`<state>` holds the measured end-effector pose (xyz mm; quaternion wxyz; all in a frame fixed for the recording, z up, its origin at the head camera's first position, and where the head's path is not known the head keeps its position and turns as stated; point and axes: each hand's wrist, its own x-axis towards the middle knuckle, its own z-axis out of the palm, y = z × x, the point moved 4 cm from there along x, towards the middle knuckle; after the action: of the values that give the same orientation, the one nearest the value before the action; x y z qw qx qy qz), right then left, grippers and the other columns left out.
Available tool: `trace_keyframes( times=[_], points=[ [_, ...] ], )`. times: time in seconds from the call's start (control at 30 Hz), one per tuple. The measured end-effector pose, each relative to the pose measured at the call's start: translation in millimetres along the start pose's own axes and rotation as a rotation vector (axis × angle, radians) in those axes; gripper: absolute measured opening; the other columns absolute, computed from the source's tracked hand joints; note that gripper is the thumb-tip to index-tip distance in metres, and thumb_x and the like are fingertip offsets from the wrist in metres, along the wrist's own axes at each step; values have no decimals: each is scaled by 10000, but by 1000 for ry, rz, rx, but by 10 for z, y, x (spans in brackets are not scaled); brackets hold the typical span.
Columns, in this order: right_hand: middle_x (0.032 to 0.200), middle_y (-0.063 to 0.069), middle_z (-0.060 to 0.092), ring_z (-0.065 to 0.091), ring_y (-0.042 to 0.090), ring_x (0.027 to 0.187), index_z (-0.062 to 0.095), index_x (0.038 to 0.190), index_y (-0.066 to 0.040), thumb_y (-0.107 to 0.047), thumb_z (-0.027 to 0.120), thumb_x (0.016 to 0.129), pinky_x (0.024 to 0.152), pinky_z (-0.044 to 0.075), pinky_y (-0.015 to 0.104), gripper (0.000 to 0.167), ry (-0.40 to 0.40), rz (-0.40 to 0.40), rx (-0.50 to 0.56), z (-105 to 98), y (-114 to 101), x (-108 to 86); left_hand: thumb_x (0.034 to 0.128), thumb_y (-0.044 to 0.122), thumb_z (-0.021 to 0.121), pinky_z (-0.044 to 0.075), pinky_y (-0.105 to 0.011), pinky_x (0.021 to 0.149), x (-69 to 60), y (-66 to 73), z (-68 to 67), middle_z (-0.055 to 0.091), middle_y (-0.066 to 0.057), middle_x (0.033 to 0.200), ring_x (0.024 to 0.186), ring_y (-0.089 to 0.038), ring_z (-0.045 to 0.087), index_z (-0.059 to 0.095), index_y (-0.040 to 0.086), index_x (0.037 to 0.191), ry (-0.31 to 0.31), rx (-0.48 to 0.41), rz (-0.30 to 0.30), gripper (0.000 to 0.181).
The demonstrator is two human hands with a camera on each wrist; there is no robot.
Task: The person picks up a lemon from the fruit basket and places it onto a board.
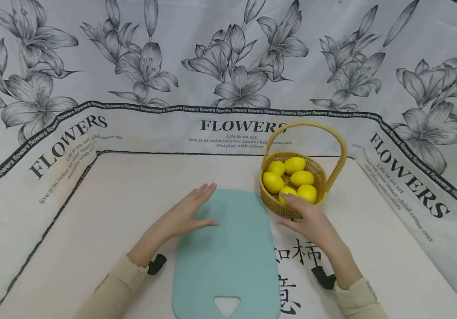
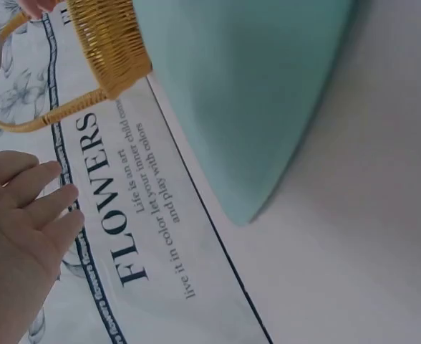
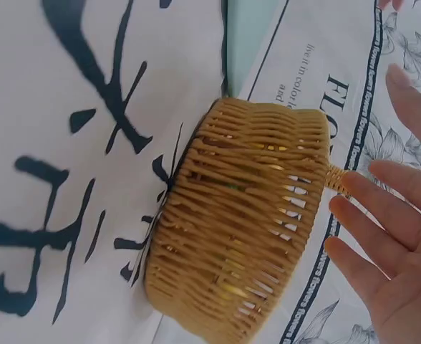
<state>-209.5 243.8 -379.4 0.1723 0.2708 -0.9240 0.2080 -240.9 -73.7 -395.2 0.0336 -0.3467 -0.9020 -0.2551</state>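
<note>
Yellow lemons (image 1: 302,178) sit in the basket (image 1: 269,203), probably so they can't roll, beside the board (image 1: 228,257); I've left hand (image 1: 186,217) by board, right hand (image 1: 309,221) near basket, both relaxed, holding nothing.

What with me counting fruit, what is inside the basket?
Six yellow lemons show inside the basket; the right grip partly covers the nearest one. Anything beneath them is hidden, so there could be more.
</note>
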Motion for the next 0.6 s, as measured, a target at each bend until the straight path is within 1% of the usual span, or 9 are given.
trace_keyframes(
  times=[0.17,0.3,0.47,0.53,0.57,0.6],
  points=[
    [1231,203,622,591,381,1114,596,1266,39,-123,848,728,896,516,494,615,99,19,-8,-89,63,-67,835,614,621,219,-442,1158,132,68,21,213,-21,1585,1453,-207,157,186,158,1552,-45,-54,-13,955],
    [1169,181,658,616,370,1066,634,1224,9,-92,848,718,866,529,487,559,202,59,-18,-215,133,-115,839,611,619,232,-412,1157,252,126,61,221,-21,1585,1452,-184,158,178,179,1553,-85,-55,-8,944],
    [1154,156,671,608,378,1075,657,1203,-16,-60,841,723,895,500,520,517,338,131,-9,-430,232,-140,848,581,633,227,-380,1160,405,219,102,216,-18,1589,1454,-163,144,174,189,1554,-110,-72,19,929],
    [1160,154,670,604,384,1083,657,1212,-25,-65,837,732,908,488,531,514,385,162,-14,-511,271,-139,847,578,637,214,-367,1163,459,260,116,203,6,1591,1455,-151,137,172,197,1554,-118,-83,26,928],
    [1162,147,672,608,379,1076,659,1211,-28,-66,838,733,906,489,528,513,412,173,-16,-545,293,-140,847,581,635,206,-361,1165,485,281,124,200,15,1590,1455,-150,137,172,199,1555,-121,-85,31,928],
    [1162,137,674,613,376,1066,661,1211,-34,-73,839,734,930,496,474,511,440,184,-17,-577,313,-144,847,576,639,201,-358,1166,510,303,131,201,15,1590,1455,-150,139,175,196,1554,-124,-90,35,927]
  ],
)
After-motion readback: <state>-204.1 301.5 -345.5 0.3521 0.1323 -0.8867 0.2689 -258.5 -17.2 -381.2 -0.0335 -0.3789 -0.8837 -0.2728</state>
